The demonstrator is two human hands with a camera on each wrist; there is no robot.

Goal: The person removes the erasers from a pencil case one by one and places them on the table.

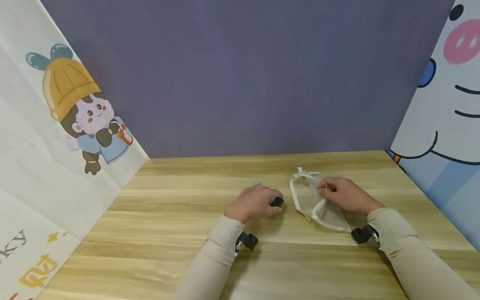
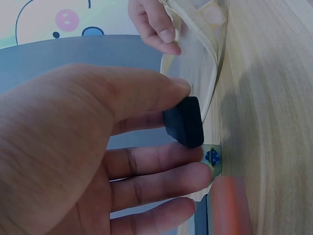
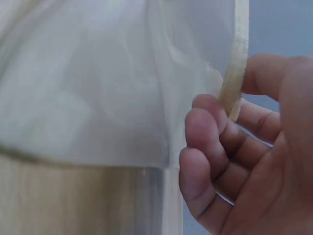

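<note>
My left hand pinches a small black block between thumb and fingers, just above the table. In the left wrist view the black block shows bevelled edges; its exact kind cannot be told. To the right, my right hand grips the cream-trimmed edge of a translucent mesh pouch. The pouch's mouth gapes toward the left hand. In the right wrist view the sheer mesh hangs from the fingers, with the trim between thumb and fingers.
Beyond the left fingers lie an orange-red object and a pale green piece with a blue planet print, both partly hidden. A wood-grain table meets a grey-purple panel behind, with printed cloths at both sides.
</note>
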